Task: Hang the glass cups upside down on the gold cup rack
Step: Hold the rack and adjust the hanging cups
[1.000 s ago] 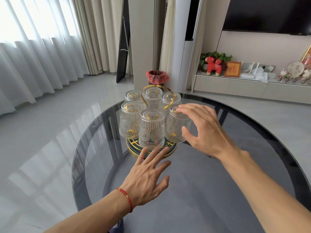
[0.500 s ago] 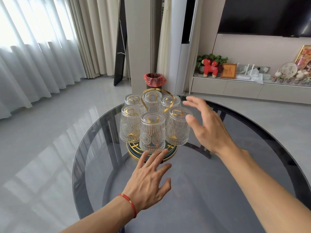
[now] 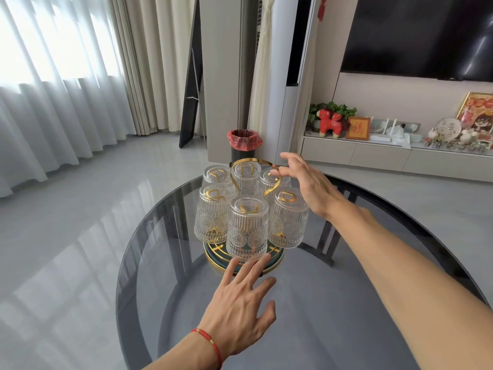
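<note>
**Six cups hung, hands at the rack**

Since the round smoked-glass table (image 3: 333, 316) carries nothing but the rack, both arms have free room to reach in from the near side. Standing toward the far part of the tabletop is the gold cup rack (image 3: 244, 259), a round green-and-gold base with a looped gold handle (image 3: 252, 161) rising through the middle. Six glass cups hang on it mouth-down in a ring, each slipped over a gold prong whose tip shows through the thick upturned bottom. Hung this way they would drain and stay clear of the base. I see no cup waiting elsewhere on the table, so the hanging looks finished.

Coming in from the far right side, the right hand (image 3: 306, 188) has its fingers spread and loosely curved, thumb and forefinger tips right at the handle's loop. Whether they pinch it or only touch it I cannot tell. Below, the left hand (image 3: 240, 303) lies open with fingers splayed, holding nothing, fingertips at the near edge of the base, probably to steady it.

Closest of all, the front cup (image 3: 247, 231) shows fine vertical ribs above a band of pressed round sunflower medallions. It is clear, heavy-looking and likely slippery.
</note>
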The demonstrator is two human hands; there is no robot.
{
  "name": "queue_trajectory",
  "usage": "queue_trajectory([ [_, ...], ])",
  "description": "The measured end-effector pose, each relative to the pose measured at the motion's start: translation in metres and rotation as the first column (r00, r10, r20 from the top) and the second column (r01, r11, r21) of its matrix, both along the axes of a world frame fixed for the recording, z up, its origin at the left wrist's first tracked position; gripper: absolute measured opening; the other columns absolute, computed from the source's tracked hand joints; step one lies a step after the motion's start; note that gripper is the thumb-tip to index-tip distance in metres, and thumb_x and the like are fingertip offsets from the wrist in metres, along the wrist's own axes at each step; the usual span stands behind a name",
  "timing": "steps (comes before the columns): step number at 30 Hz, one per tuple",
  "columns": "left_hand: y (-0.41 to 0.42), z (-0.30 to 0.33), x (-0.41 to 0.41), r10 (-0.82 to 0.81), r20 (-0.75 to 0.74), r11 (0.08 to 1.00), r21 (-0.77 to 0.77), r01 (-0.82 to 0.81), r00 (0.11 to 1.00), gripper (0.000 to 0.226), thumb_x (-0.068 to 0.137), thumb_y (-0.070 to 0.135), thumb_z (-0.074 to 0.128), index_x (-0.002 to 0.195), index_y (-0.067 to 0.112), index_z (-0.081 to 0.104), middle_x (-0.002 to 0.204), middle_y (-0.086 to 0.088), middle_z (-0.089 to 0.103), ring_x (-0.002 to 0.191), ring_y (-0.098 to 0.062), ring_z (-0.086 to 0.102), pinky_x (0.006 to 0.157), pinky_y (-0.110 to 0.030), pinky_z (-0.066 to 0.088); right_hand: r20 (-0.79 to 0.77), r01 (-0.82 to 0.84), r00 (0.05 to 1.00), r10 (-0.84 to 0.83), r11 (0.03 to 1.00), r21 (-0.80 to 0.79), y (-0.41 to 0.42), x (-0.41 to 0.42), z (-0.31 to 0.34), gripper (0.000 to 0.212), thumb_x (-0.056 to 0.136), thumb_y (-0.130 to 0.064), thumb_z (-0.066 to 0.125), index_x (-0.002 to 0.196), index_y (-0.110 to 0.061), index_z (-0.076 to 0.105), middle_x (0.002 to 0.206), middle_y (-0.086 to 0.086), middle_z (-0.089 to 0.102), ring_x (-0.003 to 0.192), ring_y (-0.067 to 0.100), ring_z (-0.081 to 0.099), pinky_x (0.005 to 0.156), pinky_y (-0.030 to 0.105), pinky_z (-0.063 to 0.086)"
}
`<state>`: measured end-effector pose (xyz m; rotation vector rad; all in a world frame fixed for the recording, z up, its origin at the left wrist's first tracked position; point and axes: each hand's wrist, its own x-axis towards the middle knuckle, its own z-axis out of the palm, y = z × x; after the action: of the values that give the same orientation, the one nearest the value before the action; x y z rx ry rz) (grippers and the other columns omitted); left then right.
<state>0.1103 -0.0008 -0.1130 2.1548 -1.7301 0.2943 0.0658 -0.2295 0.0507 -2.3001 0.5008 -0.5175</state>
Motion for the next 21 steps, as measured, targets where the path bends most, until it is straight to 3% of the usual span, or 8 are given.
queue_trajectory([
  [4, -0.001, -0.003, 0.001, 0.004, -0.001, 1.000, -0.010, -0.004, 1.000, 0.037, 0.096, 0.048, 0.051, 0.126, 0.031, 0.063, 0.164, 0.001, 0.036, 0.146, -0.018, 0.036, 0.124, -0.047, 0.009, 0.013, 0.028, 1.000, -0.027, 0.998, -0.049, -0.005, -0.001, 0.001, 0.066, 0.105, -0.060, 0.011, 0.154, -0.027, 0.040, 0.138, -0.014, 0.069, 0.148, 0.017, 0.041, 0.105, 0.035, 0.025],
  [7, -0.001, -0.004, 0.002, 0.008, 0.001, 1.000, -0.008, -0.008, 1.000, 0.037, 0.095, 0.048, 0.051, 0.127, 0.032, 0.062, 0.164, 0.001, 0.036, 0.146, -0.017, 0.036, 0.125, -0.046, 0.005, 0.044, 0.024, 0.999, -0.022, 0.999, -0.035, -0.008, -0.001, 0.001, 0.067, 0.102, -0.060, 0.011, 0.146, -0.026, 0.049, 0.134, -0.013, 0.070, 0.143, 0.018, 0.048, 0.116, 0.043, 0.031],
  [9, -0.001, -0.003, 0.002, 0.011, 0.003, 1.000, -0.003, -0.011, 1.000, 0.037, 0.095, 0.048, 0.051, 0.127, 0.032, 0.062, 0.164, 0.001, 0.036, 0.146, -0.017, 0.035, 0.125, -0.044, 0.003, 0.032, 0.016, 0.999, -0.014, 0.999, -0.050, -0.009, 0.000, -0.001, 0.067, 0.102, -0.060, 0.012, 0.140, -0.028, 0.056, 0.137, -0.009, 0.068, 0.140, 0.018, 0.051, 0.116, 0.044, 0.034],
  [12, -0.001, -0.002, 0.002, 0.007, -0.003, 1.000, 0.001, -0.007, 1.000, 0.037, 0.096, 0.048, 0.050, 0.127, 0.031, 0.062, 0.164, 0.001, 0.036, 0.146, -0.018, 0.036, 0.125, -0.045, 0.005, -0.003, 0.007, 1.000, -0.007, 0.995, -0.101, -0.010, 0.000, -0.002, 0.066, 0.107, -0.056, 0.012, 0.132, -0.027, 0.067, 0.148, -0.003, 0.062, 0.140, 0.014, 0.049, 0.107, 0.034, 0.034],
  [17, 0.000, -0.001, 0.001, 0.009, -0.003, 1.000, 0.007, -0.009, 1.000, 0.038, 0.097, 0.048, 0.049, 0.128, 0.031, 0.062, 0.164, 0.001, 0.035, 0.146, -0.018, 0.036, 0.124, -0.046, 0.007, -0.045, -0.004, 0.999, -0.004, 0.984, -0.178, -0.009, 0.001, 0.003, 0.059, 0.113, -0.046, 0.018, 0.131, -0.022, 0.069, 0.148, -0.003, 0.061, 0.137, 0.013, 0.052, 0.103, 0.030, 0.035],
  [21, 0.000, -0.001, 0.001, 0.009, -0.001, 1.000, 0.001, -0.009, 1.000, 0.036, 0.096, 0.047, 0.051, 0.126, 0.032, 0.063, 0.163, 0.001, 0.037, 0.144, -0.017, 0.038, 0.124, -0.044, 0.005, -0.098, -0.025, 0.995, -0.002, 0.962, -0.272, -0.009, -0.002, 0.008, 0.058, 0.113, -0.046, 0.018, 0.136, -0.023, 0.067, 0.149, -0.003, 0.061, 0.139, 0.015, 0.052, 0.116, 0.042, 0.035],
])
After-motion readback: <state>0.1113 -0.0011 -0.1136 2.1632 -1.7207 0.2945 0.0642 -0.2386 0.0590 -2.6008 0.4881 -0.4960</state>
